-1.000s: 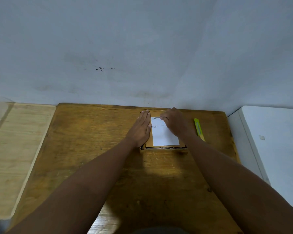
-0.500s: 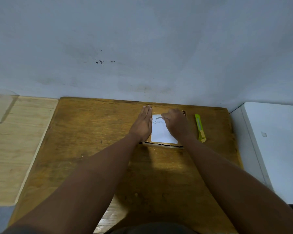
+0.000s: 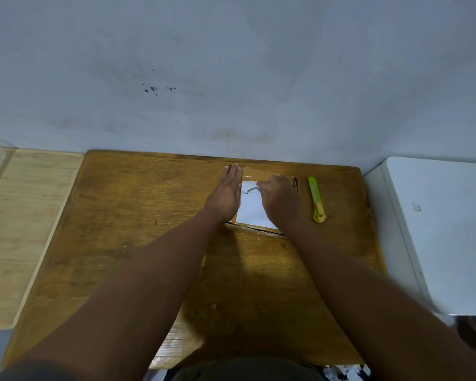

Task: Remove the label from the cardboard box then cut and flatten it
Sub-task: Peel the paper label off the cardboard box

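A small brown cardboard box (image 3: 256,173) lies flat at the far middle of the wooden table, close to the wall. A white label (image 3: 252,211) covers most of its top. My left hand (image 3: 227,195) rests flat on the box's left side, fingers straight and together. My right hand (image 3: 280,200) sits on the right part of the label with fingers curled, pinching at the label's upper corner, where a small grey strip curls up. A yellow-green utility knife (image 3: 316,199) lies on the table just right of the box, untouched.
The brown wooden table (image 3: 138,215) butts against a grey wall. A lighter wooden surface (image 3: 17,221) adjoins it on the left. A white cabinet or appliance (image 3: 437,229) stands at the right, level with the table's edge.
The view has shifted slightly. My right hand's fingers have worked at the label's upper corner, which now curls up a little. My left hand stays pressed on the box.
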